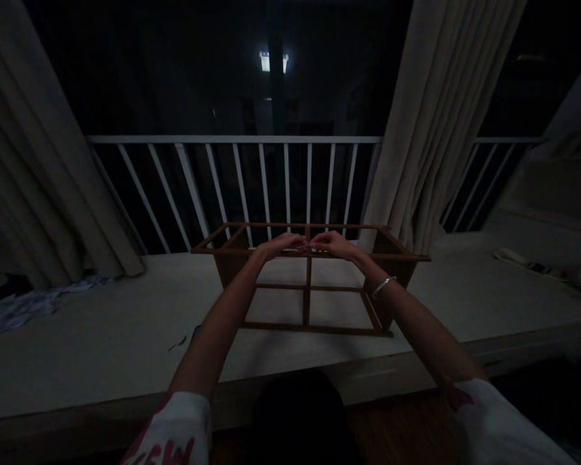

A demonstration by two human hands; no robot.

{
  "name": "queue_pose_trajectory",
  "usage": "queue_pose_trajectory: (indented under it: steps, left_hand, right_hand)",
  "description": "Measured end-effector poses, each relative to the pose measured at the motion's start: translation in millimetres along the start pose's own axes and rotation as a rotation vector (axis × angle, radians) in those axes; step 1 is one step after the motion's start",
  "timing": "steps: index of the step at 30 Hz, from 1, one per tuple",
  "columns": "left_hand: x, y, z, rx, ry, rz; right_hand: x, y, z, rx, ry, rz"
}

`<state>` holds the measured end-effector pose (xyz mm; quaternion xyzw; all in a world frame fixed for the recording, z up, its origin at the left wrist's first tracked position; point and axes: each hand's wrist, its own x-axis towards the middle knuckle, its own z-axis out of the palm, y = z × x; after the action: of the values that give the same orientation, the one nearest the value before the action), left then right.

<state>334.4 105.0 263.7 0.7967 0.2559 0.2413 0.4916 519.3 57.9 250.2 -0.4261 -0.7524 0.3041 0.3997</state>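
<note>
A brown wooden frame (pixel 397 253) with open compartments stands on a pale window ledge (pixel 101 336). Both my hands are stretched out over its top front rail, near the middle divider. My left hand (pixel 281 245) and my right hand (pixel 333 243) meet fingertip to fingertip, fingers pinched together around something small and pinkish that I cannot make out in the dim light. A silver bangle (pixel 384 287) sits on my right wrist.
A white railing (pixel 232 139) runs behind the frame before a dark window. Beige curtains hang at left (pixel 33 174) and right (pixel 430 129). Crumpled paper or cloth (pixel 24 309) lies at far left, small items (pixel 537 265) at far right.
</note>
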Motion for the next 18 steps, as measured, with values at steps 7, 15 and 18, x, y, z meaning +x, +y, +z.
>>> queue_pose_trajectory:
  steps: [7, 15, 18]
  left_hand:
    - [-5, 1, -1.1, 0.044, -0.082, 0.044]
    - [-1, -11, -4.9, 0.037, -0.044, 0.104]
    - [1, -15, -4.6, 0.05, -0.008, 0.121]
  right_hand:
    - [-1, -2, 0, -0.008, 0.002, 0.009]
    - [0, -1, 0, -0.002, -0.003, 0.024]
    - [0, 0, 0, 0.003, -0.008, 0.029]
